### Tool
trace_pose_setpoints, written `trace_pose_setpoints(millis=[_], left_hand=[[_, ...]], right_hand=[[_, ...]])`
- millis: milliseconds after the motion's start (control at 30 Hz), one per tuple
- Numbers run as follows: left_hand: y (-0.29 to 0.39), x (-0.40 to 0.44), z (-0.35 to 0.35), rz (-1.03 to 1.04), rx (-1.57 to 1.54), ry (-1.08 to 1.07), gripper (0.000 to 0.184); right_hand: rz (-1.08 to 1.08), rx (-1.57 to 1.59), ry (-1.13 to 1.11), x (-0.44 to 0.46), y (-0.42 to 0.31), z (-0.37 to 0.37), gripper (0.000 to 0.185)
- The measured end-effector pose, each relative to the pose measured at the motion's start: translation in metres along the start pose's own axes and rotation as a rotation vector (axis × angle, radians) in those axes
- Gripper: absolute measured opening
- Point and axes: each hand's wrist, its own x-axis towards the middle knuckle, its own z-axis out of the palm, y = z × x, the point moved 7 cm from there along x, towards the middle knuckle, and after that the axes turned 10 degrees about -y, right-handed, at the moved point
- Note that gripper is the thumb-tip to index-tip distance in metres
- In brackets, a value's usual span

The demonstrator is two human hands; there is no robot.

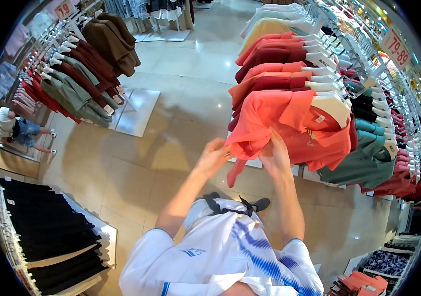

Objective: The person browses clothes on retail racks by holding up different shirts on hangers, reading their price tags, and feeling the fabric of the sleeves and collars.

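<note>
A coral collared shirt (289,118) hangs on a white hanger (332,109) at the near end of the right-hand rack. My left hand (214,157) is closed at the left edge of its bunched sleeve. On the other side of that bunch, my right hand (275,157) pinches the fabric, thumb and fingers together. A narrow strip of coral cloth (235,175) dangles below, between the two hands. Behind this shirt hang several more coral and dark red shirts (269,59).
Green shirts (358,167) hang just right of the coral one. Another rack on the left bears grey-green shirts (70,93) and brown garments (109,42). Black trousers (47,217) fill a rack at lower left. A price sign (396,47) stands above the right rack.
</note>
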Motion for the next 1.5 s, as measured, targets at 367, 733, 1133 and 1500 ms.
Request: trace_pose_setpoints(millis=[367, 733, 1133, 1500], left_hand=[[-0.005, 0.015, -0.008, 0.057, -0.577, 0.137, 0.016], [-0.018, 0.020, -0.038, 0.090, -0.588, 0.366, 0.008], [0.047, 0.012, 0.051, 0.593, 1.414, 0.017, 0.042], [0.033, 0.034, 0.018, 0.191, 0.739, 0.037, 0.015]], right_hand=[[-0.016, 0.020, 0.079, 0.003, 0.012, -0.016, 0.022], [-0.254, -0.908, 0.048, -0.001, -0.015, 0.008, 0.011], [-0.178, -0.732, 0.026, 0.004, -0.003, 0.011, 0.012], [-0.197, -0.603, 0.058, 0.003, -0.007, 0.006, 0.011]])
